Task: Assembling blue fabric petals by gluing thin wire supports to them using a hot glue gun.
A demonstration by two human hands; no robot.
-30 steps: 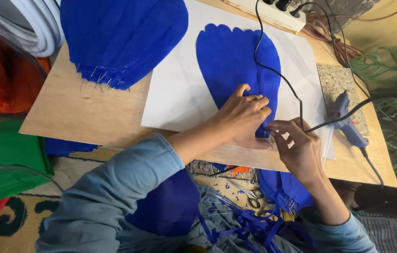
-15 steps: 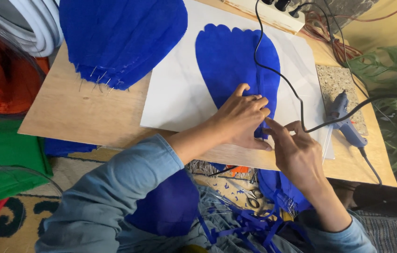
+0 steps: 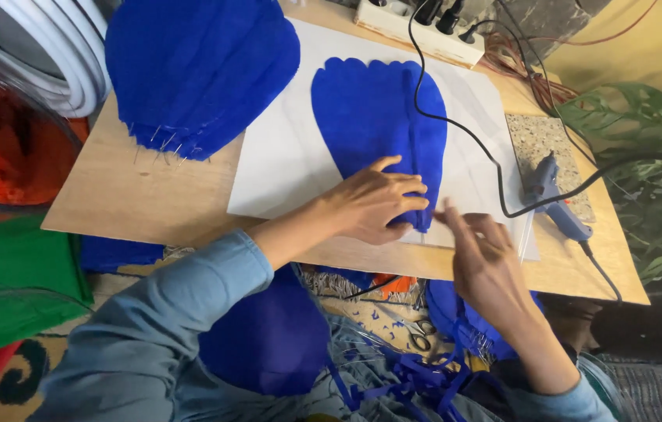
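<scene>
Centrally, on a white sheet (image 3: 284,156) spread over the wooden tabletop (image 3: 151,195), lies a blue petal-shaped fabric piece (image 3: 374,117) with a scalloped far edge. The left hand (image 3: 374,203) lies palm-down on its narrow near end, fingers curled and pressing the cloth flat — thumb raised toward the wider part. The right hand (image 3: 483,254) hovers just beside it over the sheet's near edge, fingers loosely spread and holding nothing that can be made out; its fingertips are near the fabric's tip, but whether they touch it cannot be told.

A black cord (image 3: 456,125) runs from a white power strip (image 3: 417,31) at the far edge, crosses the blue piece and the sheet, and loops to a blue glue gun (image 3: 554,199) resting beside a speckled pad (image 3: 546,148) on the right — well within the right hand's side of the table. To the left, a stack of larger blue petals (image 3: 198,70) with thin wires poking out of its near edge overlaps the sheet's corner. Below the table edge, blue fabric scraps (image 3: 417,375) and a pair of scissors (image 3: 421,334) lie in the lap. Green cloth (image 3: 10,281) and orange material (image 3: 3,156) sit at far left; green leaves (image 3: 651,156) stand at right.
</scene>
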